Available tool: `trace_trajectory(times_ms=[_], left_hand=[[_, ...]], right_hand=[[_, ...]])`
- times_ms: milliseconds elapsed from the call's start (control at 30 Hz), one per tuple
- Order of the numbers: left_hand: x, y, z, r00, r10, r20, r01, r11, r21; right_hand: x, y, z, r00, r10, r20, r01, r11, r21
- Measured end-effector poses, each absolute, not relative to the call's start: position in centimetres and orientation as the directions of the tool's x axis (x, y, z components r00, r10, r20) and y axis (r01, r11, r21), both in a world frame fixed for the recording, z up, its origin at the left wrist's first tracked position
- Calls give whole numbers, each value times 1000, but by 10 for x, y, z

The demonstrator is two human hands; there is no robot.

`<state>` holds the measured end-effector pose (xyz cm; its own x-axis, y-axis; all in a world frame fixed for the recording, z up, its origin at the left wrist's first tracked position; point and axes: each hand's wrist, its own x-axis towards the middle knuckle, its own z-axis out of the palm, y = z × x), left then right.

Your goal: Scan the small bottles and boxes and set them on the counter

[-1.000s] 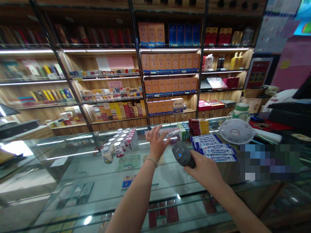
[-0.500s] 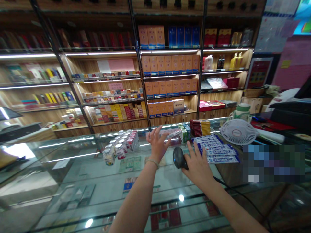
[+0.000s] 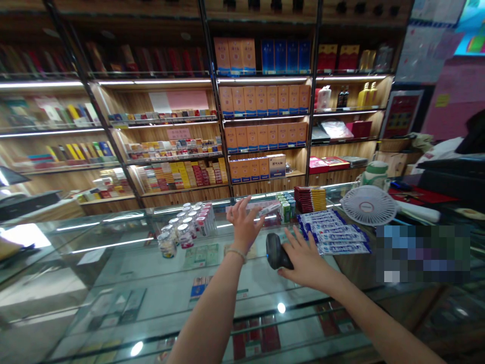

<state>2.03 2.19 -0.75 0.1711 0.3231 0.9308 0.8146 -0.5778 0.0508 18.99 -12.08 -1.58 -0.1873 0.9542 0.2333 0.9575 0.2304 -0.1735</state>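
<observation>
My left hand [image 3: 243,222] is over the glass counter [image 3: 159,283], fingers curved and partly spread. A small, slim, pale pack [image 3: 270,208] sits between its thumb and index fingertips; its label is too blurred to read. My right hand [image 3: 305,258] holds a black barcode scanner [image 3: 277,252], thumb below the handle and the other fingers stretched over it. The scanner's head points left, toward the space below my left hand. Just beyond the fingers stand green small bottles or tubs [image 3: 286,207], and blue-and-white packets [image 3: 333,232] lie fanned to the right.
Rows of small lidded jars [image 3: 185,232] stand left on the counter. A stack of red-and-yellow packs [image 3: 309,199], a white fan [image 3: 368,205] and a green-topped jug [image 3: 375,174] are at the right. Shelves of orange boxes [image 3: 263,101] line the back wall.
My right hand has moved slightly left and down with the scanner, whose head has tilted a little. The left hand stays almost in place with the pack.
</observation>
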Motion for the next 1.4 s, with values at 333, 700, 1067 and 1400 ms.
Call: trace_trajectory(times_ms=[333,700,1067,1400], left_hand=[[19,21,-6,134,414,900,822,-553,132],[16,23,-7,102,433,895,821,-545,170],[19,25,-10,80,492,867,835,-508,211],[28,21,-16,208,551,808,849,-512,129]], right_hand=[[227,-81,31,-125,959,253,971,171,-169],[226,18,17,-144,811,567,949,276,-154],[232,28,-2,-61,641,765,859,423,-287],[223,0,13,-78,544,836,853,471,-226]])
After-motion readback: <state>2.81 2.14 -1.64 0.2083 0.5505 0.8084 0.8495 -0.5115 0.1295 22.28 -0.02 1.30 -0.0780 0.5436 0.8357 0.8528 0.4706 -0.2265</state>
